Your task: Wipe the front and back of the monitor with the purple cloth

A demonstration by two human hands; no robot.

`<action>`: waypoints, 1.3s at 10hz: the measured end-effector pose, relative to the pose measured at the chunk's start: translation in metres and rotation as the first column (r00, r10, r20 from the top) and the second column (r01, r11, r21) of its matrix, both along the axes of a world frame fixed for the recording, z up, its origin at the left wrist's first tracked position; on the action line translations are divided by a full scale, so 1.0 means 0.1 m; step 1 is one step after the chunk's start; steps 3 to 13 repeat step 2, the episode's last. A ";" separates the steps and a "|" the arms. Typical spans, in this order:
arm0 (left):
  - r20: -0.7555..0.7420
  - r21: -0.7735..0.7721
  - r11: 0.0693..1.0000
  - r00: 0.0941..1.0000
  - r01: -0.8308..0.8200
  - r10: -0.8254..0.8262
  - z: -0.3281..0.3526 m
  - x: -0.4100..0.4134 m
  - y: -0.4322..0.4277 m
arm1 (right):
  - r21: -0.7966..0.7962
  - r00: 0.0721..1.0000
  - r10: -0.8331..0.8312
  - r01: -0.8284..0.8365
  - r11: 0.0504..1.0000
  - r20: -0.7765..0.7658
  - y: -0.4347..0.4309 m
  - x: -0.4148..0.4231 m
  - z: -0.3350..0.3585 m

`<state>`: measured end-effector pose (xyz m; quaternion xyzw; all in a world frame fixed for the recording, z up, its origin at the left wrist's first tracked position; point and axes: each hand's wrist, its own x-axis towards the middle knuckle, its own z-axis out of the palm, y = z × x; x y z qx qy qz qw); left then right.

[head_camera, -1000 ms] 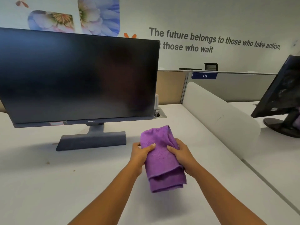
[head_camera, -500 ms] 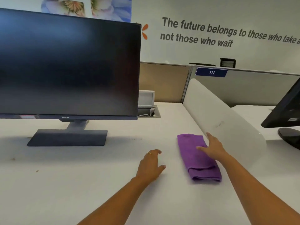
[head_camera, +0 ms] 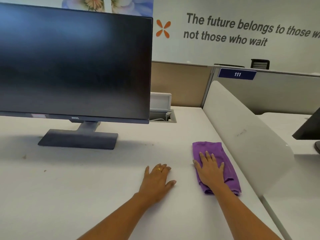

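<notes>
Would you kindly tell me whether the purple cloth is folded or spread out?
Folded: the purple cloth lies as a narrow bundle, layered edges showing at its near end, under the flat right hand.

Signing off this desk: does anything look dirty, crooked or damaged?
Two small brown specks mark the white desk, left of the left hand. The monitor stands upright; the purple cloth lies folded under the right hand.

Monitor (head_camera: 74,63) says BenQ; partition plate (head_camera: 236,74) (blue) says 111.
</notes>
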<state>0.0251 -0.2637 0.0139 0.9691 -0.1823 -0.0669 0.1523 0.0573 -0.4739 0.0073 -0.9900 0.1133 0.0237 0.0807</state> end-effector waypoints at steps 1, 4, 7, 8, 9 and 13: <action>0.003 -0.004 1.000 1.000 0.003 -0.003 0.04 -0.02 0.09 | 0.039 1.000 -0.020 0.021 0.999 -0.018 0.06 -0.02 0.07; 0.030 0.010 1.000 1.000 0.009 -0.009 0.10 0.02 0.21 | 0.046 1.000 -0.019 0.018 0.999 0.018 0.18 -0.01 0.17; 0.030 0.010 1.000 1.000 0.009 -0.009 0.10 0.02 0.21 | 0.046 1.000 -0.019 0.018 0.999 0.018 0.18 -0.01 0.17; 0.030 0.010 1.000 1.000 0.009 -0.009 0.10 0.02 0.21 | 0.046 1.000 -0.019 0.018 0.999 0.018 0.18 -0.01 0.17; 0.030 0.010 1.000 1.000 0.009 -0.009 0.10 0.02 0.21 | 0.046 1.000 -0.019 0.018 0.999 0.018 0.18 -0.01 0.17; 0.030 0.010 1.000 1.000 0.009 -0.009 0.10 0.02 0.21 | 0.046 1.000 -0.019 0.018 0.999 0.018 0.18 -0.01 0.17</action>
